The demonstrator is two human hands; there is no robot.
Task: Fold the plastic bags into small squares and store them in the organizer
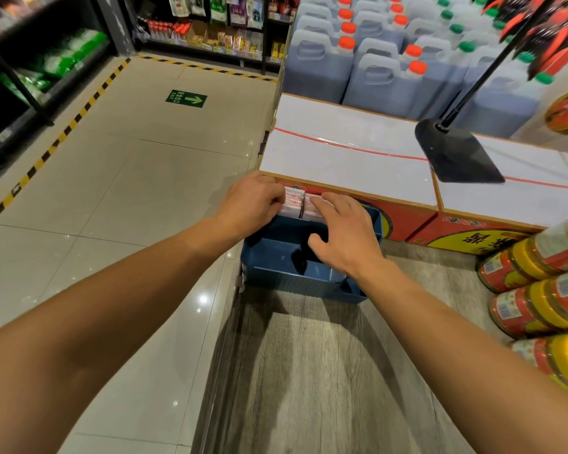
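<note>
- The folded plastic bags (295, 204), white with red print, stand on edge in the far compartments of a blue plastic organizer (295, 280), packed in two side-by-side stacks.
- The organizer sits on a grey wood-grain counter (309, 371), its far side close against red printed cartons (407, 221) with white tops.
- The left hand (253, 201) reaches over the organizer's far left corner, fingers curled down onto the left stack of bags, gripping its top edge.
- The right hand (345, 231) lies spread over the right stack, fingers nearly straight and pressing on the bags, thumb hanging over the dark middle compartment.
- The near compartments of the organizer look dark; I cannot tell what they hold.
- On the cartons' white tops rests a black stand base (456, 152) with a rod rising from it.
- Behind stand rows of large jugs (374, 70) of dark liquid with orange and green caps.
- To the right, jars with yellow lids (535, 290) lie stacked on their sides.
- The tiled floor (112, 191) on the left carries a green exit arrow sign (186, 98) and yellow-black hazard tape.
</note>
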